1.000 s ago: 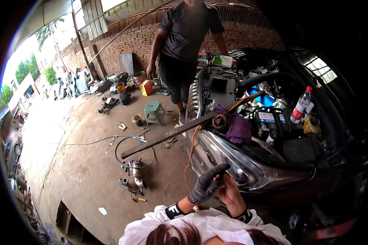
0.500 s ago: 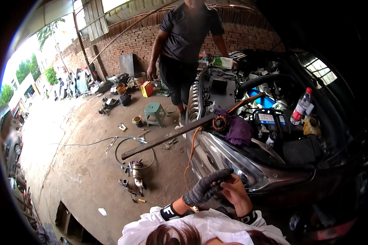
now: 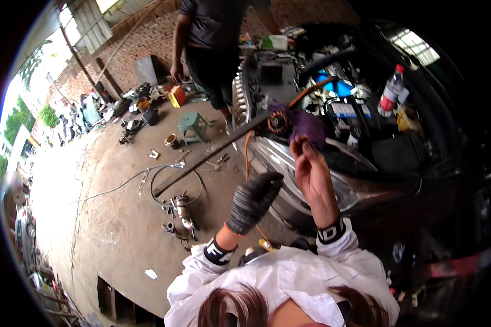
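Note:
My left hand (image 3: 252,203), in a dark grey knitted glove with an orange cuff, hovers in front of the car's headlight (image 3: 275,158). Its fingers reach to the right, a little apart, holding nothing. My bare right hand (image 3: 315,182) is raised higher, beside a purple cloth (image 3: 309,129) draped on the front edge of the engine bay. Thumb and fingers come together at the tips; whatever may be between them is too small to make out. A long bar (image 3: 218,146) slants over the car's front, with a round orange-and-black wound piece (image 3: 279,122) by the cloth.
A car battery (image 3: 350,110) and a red-capped bottle (image 3: 391,91) sit in the engine bay. Another person (image 3: 213,49) stands beyond the car's front. On the floor are a green stool (image 3: 193,126), a metal car part (image 3: 183,212) and a looped cable (image 3: 201,191). A dark floor opening (image 3: 114,300) lies lower left.
My hands, together half a second ago, have come apart. The bare right hand has risen toward the purple cloth, and the gloved left hand has moved slightly up and left. The whole view has shifted.

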### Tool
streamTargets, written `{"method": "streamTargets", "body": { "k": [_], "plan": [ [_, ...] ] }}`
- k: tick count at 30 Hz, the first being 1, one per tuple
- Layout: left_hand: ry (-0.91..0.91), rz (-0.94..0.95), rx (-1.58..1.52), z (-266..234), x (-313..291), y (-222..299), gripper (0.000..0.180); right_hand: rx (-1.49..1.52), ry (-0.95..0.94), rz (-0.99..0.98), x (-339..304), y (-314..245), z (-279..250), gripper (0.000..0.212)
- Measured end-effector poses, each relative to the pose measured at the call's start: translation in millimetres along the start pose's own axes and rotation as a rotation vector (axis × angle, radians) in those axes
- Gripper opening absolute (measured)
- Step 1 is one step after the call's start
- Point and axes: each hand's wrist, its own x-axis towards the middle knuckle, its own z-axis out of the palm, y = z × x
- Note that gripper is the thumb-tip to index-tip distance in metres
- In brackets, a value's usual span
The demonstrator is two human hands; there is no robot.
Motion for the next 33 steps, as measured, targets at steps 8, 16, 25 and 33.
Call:
{"method": "streamTargets", "body": {
  "k": [8, 16, 25, 33],
  "plan": [
    [-0.08, 0.18, 0.21, -30, 13, 30, 0.019, -1.593, -0.263, -0.893, -16, -1, 23, 0.016],
    [-0.331, 0.464, 0.396, -54, 17, 13, 0.019, -1.768, -0.736, -0.382, -62, -17, 16, 0.015],
    [-0.334, 0.044, 0.013, -9, -38, -54, 0.036, -0.714, -0.08, 0.144, -97, 16, -33, 0.023],
    [-0.402, 0.054, 0.714, -10, -59, -56, 0.026, -1.852, -0.351, -0.337, -105, 22, -34, 0.041]
  ]
}}
